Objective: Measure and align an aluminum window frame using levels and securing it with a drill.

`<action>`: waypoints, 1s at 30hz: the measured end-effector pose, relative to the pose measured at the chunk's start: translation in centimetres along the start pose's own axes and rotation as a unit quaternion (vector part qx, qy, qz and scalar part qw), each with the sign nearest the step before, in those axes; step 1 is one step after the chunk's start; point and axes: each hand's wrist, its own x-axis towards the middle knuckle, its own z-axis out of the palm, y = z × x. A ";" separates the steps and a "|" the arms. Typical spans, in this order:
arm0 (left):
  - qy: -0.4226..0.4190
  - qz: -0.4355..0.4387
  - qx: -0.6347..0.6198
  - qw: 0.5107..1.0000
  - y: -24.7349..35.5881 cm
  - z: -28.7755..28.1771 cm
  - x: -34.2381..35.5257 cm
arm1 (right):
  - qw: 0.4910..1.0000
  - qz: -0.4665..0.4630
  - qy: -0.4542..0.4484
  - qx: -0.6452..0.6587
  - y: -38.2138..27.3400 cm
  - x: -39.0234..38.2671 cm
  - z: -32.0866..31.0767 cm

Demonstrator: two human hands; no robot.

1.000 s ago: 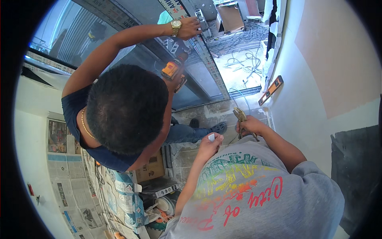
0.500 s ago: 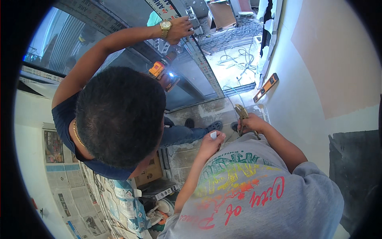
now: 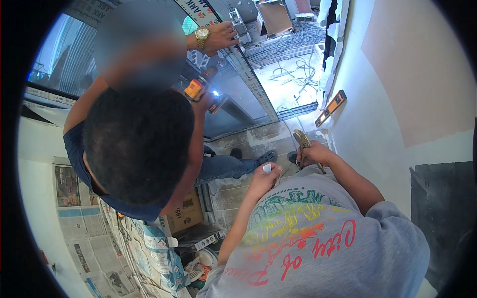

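Observation:
My left hand (image 3: 264, 181) is closed on a small white piece (image 3: 267, 169) above my grey-shirted belly. My right hand (image 3: 316, 155) grips brass-coloured pliers (image 3: 301, 141), held upright at the right of the left hand. At my left, a co-worker in dark blue (image 3: 124, 208) bends at a glazed door frame (image 3: 258, 87). Their watch-wearing hand (image 3: 218, 36) holds the frame's top by a metal fitting, and their other hand grips an orange drill (image 3: 195, 89) with its lamp lit. A blurred patch covers part of their raised arm.
A spirit level (image 3: 330, 108) leans at the wall on the right. Beyond the doorway lie loose cables (image 3: 298, 74) and a cardboard piece (image 3: 273, 17). A box (image 3: 184, 216), bags (image 3: 159, 248) and newspaper-covered surface (image 3: 89, 238) are at lower left. The co-worker's shoe (image 3: 267, 158) is on the tiled floor.
The co-worker's head and arms have shifted left, and the drill's lamp now shows lit. The background sits a little further left in view. My hands keep their holds.

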 end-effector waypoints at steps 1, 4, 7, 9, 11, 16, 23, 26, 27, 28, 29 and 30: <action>0.000 -0.001 0.000 1.000 0.1 0.0 0.0 | 1.000 0.000 0.000 -0.001 -0.1 -0.1 0.1; 0.007 0.001 0.019 1.000 0.3 0.2 0.0 | 1.000 -0.013 0.011 0.022 -0.4 -0.4 0.3; 0.001 0.004 0.013 1.000 0.2 0.1 0.2 | 1.000 -0.008 -0.007 0.014 0.2 0.1 -0.3; -0.004 -0.001 0.003 1.000 0.3 0.1 0.3 | 1.000 -0.008 -0.008 0.016 0.3 0.2 -0.4; -0.005 -0.003 0.001 1.000 0.7 0.3 0.2 | 1.000 -0.009 -0.009 0.017 0.5 0.3 -0.5; -0.009 -0.001 0.016 1.000 0.5 0.4 0.4 | 1.000 -0.018 -0.007 0.021 0.6 0.2 -0.7; -0.015 -0.016 0.040 0.999 0.5 0.8 0.4 | 0.998 -0.021 0.030 0.041 0.6 -0.8 -0.6; -0.013 -0.013 0.066 0.998 -0.1 1.8 -0.7 | 0.998 -0.017 0.036 0.058 1.5 -2.2 -0.2; -0.012 -0.014 0.078 0.997 -0.3 2.2 -1.0 | 0.998 -0.014 0.042 0.052 2.0 -2.8 -0.2; -0.016 -0.015 0.080 0.997 -0.5 2.5 -1.4 | 0.998 -0.011 0.048 0.046 2.6 -3.3 -0.2; -0.028 -0.017 0.068 0.997 -0.7 2.8 -1.6 | 0.997 -0.012 0.051 0.048 3.1 -3.8 -0.2; -0.040 -0.018 0.056 0.997 -0.8 3.1 -1.8 | 0.997 -0.016 0.050 0.050 3.6 -4.3 -0.3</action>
